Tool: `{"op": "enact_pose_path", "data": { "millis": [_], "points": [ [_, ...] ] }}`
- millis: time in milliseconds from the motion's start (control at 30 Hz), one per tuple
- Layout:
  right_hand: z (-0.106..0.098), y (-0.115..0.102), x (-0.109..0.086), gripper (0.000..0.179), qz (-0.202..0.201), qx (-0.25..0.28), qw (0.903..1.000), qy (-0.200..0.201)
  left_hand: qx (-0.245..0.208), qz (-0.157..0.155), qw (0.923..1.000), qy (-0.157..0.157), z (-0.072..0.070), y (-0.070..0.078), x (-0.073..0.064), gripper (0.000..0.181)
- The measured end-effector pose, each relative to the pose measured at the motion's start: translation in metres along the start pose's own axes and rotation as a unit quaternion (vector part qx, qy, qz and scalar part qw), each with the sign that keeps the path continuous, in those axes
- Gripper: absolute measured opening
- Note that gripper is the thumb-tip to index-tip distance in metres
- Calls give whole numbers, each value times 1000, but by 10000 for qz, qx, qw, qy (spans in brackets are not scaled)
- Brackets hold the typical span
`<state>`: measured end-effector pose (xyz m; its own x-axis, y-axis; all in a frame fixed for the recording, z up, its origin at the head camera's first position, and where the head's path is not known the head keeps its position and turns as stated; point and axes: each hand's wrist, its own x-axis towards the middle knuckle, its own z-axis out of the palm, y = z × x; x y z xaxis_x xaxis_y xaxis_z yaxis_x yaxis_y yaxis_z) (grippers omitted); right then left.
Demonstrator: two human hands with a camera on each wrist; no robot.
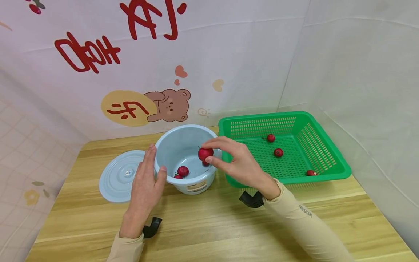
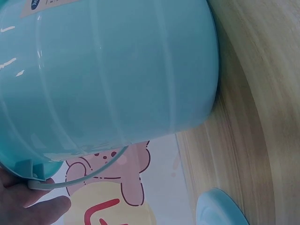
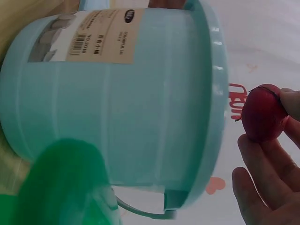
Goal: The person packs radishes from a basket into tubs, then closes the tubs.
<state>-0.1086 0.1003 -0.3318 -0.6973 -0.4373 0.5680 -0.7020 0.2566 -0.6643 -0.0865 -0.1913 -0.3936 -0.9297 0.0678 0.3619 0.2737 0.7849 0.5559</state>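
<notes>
In the head view my right hand [image 1: 240,162] pinches a red radish [image 1: 205,154] between thumb and fingertips, over the right side of a light blue bucket [image 1: 170,145]. The right wrist view has the held radish [image 3: 263,112] beyond the bucket's rim [image 3: 216,98], a thin root trailing from it. Inside the bucket lie a few more radishes [image 1: 183,171], one partly behind the held one. My left hand [image 1: 145,185] rests with straight fingers along the bucket's left rim; in the left wrist view its fingers [image 2: 49,209] appear beside the handle joint.
A green basket [image 1: 342,169] stands right of the bucket, with several radishes [image 1: 278,152] spread inside. The bucket's round blue lid [image 1: 112,178] lies on the wooden table [image 1: 203,233] to the left. Behind the table hangs a printed white cloth [image 1: 248,65].
</notes>
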Motion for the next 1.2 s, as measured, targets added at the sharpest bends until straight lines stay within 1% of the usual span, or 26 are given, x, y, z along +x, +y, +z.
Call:
{"op": "enact_pose_path", "data": {
  "millis": [233, 567, 767, 967, 1200],
  "points": [
    [11, 5, 0, 32, -91, -244, 9996, -68, -3, 8, 10000, 28, 1, -1, 0, 65],
    [18, 7, 0, 31, -210, -693, 9972, -171, 4, 58, 10000, 59, 1, -1, 0, 64],
    [22, 9, -1, 29, -221, -1071, 9935, -315, 34, 55, 10000, 41, 1, -1, 0, 64],
    [24, 11, -1, 29, -229, -1340, 9899, -408, 62, 85, 9999, 73, 1, -1, 0, 64],
    [23, 11, -2, 33, -217, -1591, 9847, -681, 32, 105, 9999, 73, 0, -1, 0, 64]
  ]
}}
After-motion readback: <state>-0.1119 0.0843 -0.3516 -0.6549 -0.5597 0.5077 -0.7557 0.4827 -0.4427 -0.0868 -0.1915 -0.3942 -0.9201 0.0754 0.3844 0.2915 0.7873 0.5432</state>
